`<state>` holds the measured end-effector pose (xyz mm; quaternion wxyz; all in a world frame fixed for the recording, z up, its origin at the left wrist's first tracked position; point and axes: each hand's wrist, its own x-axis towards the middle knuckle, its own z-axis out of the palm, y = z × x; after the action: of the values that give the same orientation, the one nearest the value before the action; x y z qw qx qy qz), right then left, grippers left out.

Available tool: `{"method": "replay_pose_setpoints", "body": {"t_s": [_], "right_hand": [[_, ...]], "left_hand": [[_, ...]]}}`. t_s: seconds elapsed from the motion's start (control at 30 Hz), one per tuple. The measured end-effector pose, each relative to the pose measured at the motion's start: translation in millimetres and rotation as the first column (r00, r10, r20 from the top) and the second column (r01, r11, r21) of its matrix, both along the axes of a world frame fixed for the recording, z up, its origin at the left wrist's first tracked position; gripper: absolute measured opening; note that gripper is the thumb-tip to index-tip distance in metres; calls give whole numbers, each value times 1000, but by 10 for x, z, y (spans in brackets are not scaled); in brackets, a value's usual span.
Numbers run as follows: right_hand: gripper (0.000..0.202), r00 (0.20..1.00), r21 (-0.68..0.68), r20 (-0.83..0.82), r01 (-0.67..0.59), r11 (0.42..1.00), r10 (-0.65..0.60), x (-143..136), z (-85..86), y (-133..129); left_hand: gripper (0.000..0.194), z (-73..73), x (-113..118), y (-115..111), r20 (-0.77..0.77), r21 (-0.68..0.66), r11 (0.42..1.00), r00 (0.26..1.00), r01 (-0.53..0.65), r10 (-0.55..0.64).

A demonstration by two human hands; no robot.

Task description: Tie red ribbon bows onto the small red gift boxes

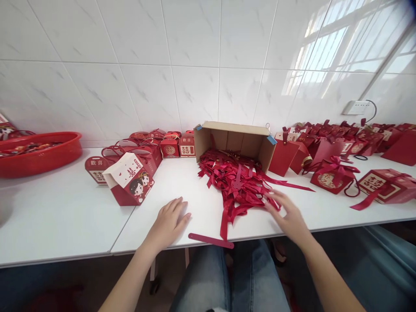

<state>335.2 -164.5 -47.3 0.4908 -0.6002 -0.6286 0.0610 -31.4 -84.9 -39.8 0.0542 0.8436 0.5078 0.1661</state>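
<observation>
My left hand (171,220) rests on the white table, fingers loosely stretched out and holding nothing. At the right edge of a heap of red ribbons (242,197), my right hand (286,212) has its fingers apart; whether the fingertips touch the ribbon is unclear. The ribbons spill out of a cardboard box (230,126) lying on its side. Between my hands, a dark red strip with a hole at each end (211,240) lies along the table's front edge. Left of my left hand stands a red and white gift box (130,180) printed with cartoon figures.
More red gift boxes (178,145) line the wall behind. On the far left is a red plastic basin (42,156) with small wrapped items. Many finished-looking boxes with ribbons (334,175) crowd the right side. Another person's leg (367,268) shows below the table at right.
</observation>
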Motion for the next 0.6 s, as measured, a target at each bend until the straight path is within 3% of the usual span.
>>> {"method": "replay_pose_setpoints", "body": {"t_s": [0.07, 0.13, 0.2, 0.3, 0.4, 0.5, 0.6], "right_hand": [[27, 956, -133, 116, -252, 958, 268, -318, 66, -166], [28, 888, -194, 204, -377, 906, 413, -587, 125, -315], [27, 831, -195, 280, -440, 876, 480, -802, 138, -407], [39, 832, -161, 326, -419, 894, 449, -1017, 46, -406], [22, 885, -93, 288, -355, 930, 366, -1111, -104, -307], [16, 938, -31, 106, -329, 944, 330, -1113, -180, -230], [10, 957, 32, -186, -222, 975, 224, -1034, -125, -239]], "left_hand": [[46, 12, 4, -8, 11, 4, 1000, 1000, 3, -3], [46, 10, 4, -11, 15, -4, 1000, 1000, -1, 1], [46, -4, -2, -8, 18, -12, 1000, 1000, -6, 6], [46, -32, -19, 5, 36, -7, 1000, 999, -7, 7], [46, -42, -35, 14, 55, -22, 999, 998, -24, 25], [46, -47, -47, 22, 66, -27, 999, 997, -24, 26], [46, -62, -59, 32, 74, -14, 1000, 997, -14, 15]]}}
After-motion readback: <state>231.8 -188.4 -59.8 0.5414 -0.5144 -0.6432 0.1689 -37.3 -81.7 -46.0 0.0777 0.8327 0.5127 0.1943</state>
